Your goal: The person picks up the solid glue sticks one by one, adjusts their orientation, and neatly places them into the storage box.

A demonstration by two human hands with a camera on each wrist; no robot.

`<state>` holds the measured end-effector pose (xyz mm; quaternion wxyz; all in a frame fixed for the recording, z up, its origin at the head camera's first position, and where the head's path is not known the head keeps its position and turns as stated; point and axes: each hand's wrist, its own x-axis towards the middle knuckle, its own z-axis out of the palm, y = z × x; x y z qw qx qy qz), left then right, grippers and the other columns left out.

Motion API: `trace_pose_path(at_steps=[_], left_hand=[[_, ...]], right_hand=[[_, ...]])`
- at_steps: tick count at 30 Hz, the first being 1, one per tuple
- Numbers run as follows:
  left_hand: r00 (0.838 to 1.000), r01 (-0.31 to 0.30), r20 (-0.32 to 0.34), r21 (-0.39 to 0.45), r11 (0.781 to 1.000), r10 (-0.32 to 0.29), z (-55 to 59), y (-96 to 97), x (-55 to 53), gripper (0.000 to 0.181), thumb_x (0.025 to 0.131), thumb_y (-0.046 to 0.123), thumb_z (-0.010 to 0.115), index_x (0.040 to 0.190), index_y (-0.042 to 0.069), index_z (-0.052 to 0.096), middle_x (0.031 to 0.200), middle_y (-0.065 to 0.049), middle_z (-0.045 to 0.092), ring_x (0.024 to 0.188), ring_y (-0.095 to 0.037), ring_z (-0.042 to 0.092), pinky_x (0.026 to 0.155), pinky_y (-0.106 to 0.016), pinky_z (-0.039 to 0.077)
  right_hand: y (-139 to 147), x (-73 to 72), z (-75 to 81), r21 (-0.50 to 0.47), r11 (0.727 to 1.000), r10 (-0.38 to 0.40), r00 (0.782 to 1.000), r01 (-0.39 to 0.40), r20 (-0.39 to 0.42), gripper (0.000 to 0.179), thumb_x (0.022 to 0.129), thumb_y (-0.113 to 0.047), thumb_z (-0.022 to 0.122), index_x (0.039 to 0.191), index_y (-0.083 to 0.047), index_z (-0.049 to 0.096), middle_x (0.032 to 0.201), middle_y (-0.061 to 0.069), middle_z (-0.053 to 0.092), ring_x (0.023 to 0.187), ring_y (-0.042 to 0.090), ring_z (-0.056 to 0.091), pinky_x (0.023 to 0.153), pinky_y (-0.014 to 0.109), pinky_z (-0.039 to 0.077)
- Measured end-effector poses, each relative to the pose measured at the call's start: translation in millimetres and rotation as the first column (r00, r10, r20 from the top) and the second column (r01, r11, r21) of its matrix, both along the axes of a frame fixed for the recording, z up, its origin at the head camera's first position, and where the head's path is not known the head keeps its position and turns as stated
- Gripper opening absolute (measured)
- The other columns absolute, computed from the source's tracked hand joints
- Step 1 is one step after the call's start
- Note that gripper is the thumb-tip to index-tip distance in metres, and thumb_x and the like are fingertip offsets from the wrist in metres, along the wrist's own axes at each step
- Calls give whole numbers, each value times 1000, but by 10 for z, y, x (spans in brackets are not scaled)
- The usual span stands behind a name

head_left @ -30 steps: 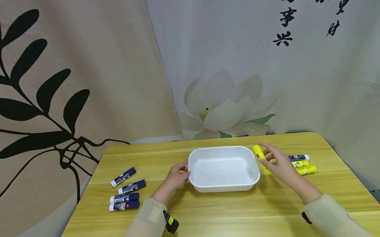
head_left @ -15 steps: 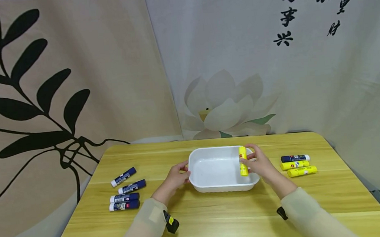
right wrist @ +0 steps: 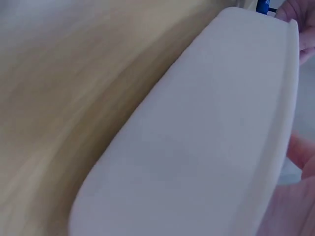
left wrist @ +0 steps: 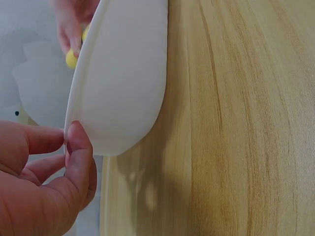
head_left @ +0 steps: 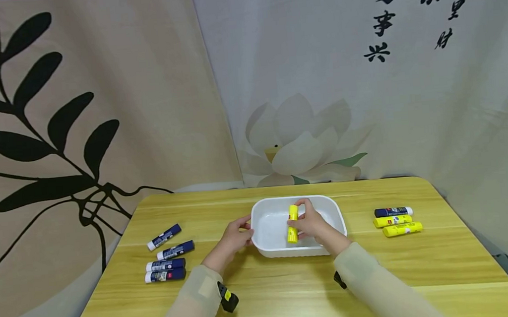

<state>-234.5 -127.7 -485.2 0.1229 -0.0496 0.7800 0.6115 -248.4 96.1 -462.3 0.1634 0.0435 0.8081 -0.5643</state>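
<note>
My right hand [head_left: 314,222] holds a yellow glue stick [head_left: 292,225] by its side, over the inside of a white plastic tray [head_left: 267,228]. The stick stands lengthwise, away from my body; whether it touches the tray floor I cannot tell. My left hand [head_left: 234,237] pinches the tray's left rim between thumb and fingers, as the left wrist view shows on the tray wall [left wrist: 123,73]. In the right wrist view the tray's near side [right wrist: 187,128] hides the glue stick and most of my right hand.
On the table's left lie several dark blue glue sticks with white ends, among them an angled one [head_left: 164,236] and a lower one [head_left: 165,275]. At the right lie a blue glue stick [head_left: 393,211] and two yellow glue sticks [head_left: 392,221]. A printed curtain [head_left: 163,86] hangs behind the wooden table [head_left: 265,297].
My right hand has carried the yellow glue stick leftward, from beside the tray's right edge, across the rim to above the tray's middle. My left hand has stayed on the rim.
</note>
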Motion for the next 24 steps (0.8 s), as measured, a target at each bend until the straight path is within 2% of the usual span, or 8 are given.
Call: trace_pose_path(at_steps=[6, 14, 24], left_hand=[[1000, 4, -10, 1, 1000, -4, 14, 3, 10, 49, 92, -4, 53, 139, 0, 44, 104, -14, 46, 68, -14, 51, 57, -19, 49], [1000, 5, -8, -6, 1000, -5, 61, 7, 31, 49, 92, -5, 52, 140, 1, 44, 104, -14, 47, 67, -13, 51, 62, -25, 51], [1000, 15, -5, 1, 1000, -15, 79, 9, 37, 49, 93, -3, 52, 140, 2, 43, 106, -15, 46, 68, -13, 50, 65, -29, 53]], right_hand=[[-281, -74, -50, 30, 998, 45, 997, -47, 57, 54, 85, -8, 69, 125, -17, 33, 96, 16, 50, 67, 20, 59, 65, 39, 58], [-515, -152, -123, 102, 990, 88, 992, -97, 94, 54, 83, -10, 71, 123, -15, 35, 109, 19, 50, 68, 23, 59, 66, 40, 58], [-735, -201, -237, 182, 977, 100, 994, -107, 43, 56, 82, -10, 73, 123, -10, 36, 113, 20, 51, 67, 23, 59, 61, 34, 57]])
